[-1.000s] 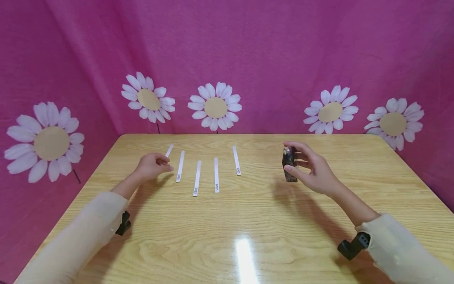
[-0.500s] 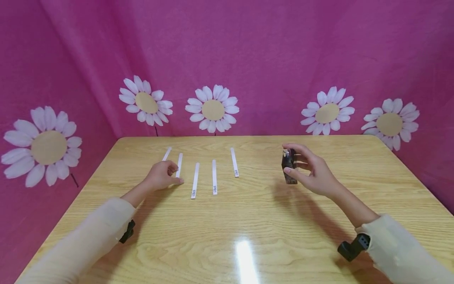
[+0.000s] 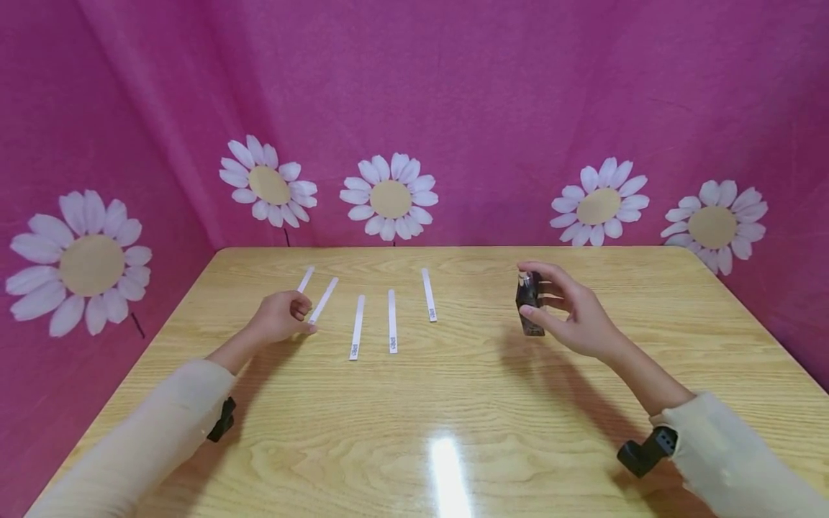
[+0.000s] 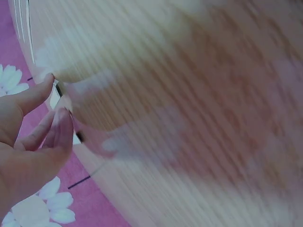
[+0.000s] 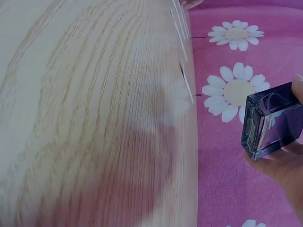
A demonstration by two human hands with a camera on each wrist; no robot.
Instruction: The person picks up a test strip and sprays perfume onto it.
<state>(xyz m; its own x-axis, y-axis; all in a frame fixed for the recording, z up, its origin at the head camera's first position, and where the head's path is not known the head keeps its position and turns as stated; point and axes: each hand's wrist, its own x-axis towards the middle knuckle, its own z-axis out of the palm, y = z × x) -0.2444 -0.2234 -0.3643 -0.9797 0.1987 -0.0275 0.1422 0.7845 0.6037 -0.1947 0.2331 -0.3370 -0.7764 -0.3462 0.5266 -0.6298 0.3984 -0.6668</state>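
Observation:
White paper perfume test strips with dark print on their near ends lie on the left half of the table. My left hand (image 3: 281, 316) is at the near end of a slanted strip (image 3: 324, 299), thumb and fingers on either side of it. In the left wrist view that strip (image 4: 55, 98) shows between thumb and curled fingers. Another strip (image 3: 306, 278) lies partly hidden behind this hand. My right hand (image 3: 576, 316) grips a dark glass perfume bottle (image 3: 529, 302) by its top and lower side, above the table. Its glass body (image 5: 274, 120) fills the right wrist view's right side.
Three more strips lie to the right of the left hand: one nearer (image 3: 357, 327), one in the middle (image 3: 392, 321), one farther back (image 3: 429, 295). A pink curtain (image 3: 492, 122) with daisies stands behind the wooden table (image 3: 363, 439).
My left hand reached right to the second strip, then drew back left, and that strip's near end swung left with it. My right hand and the bottle stay nearly still.

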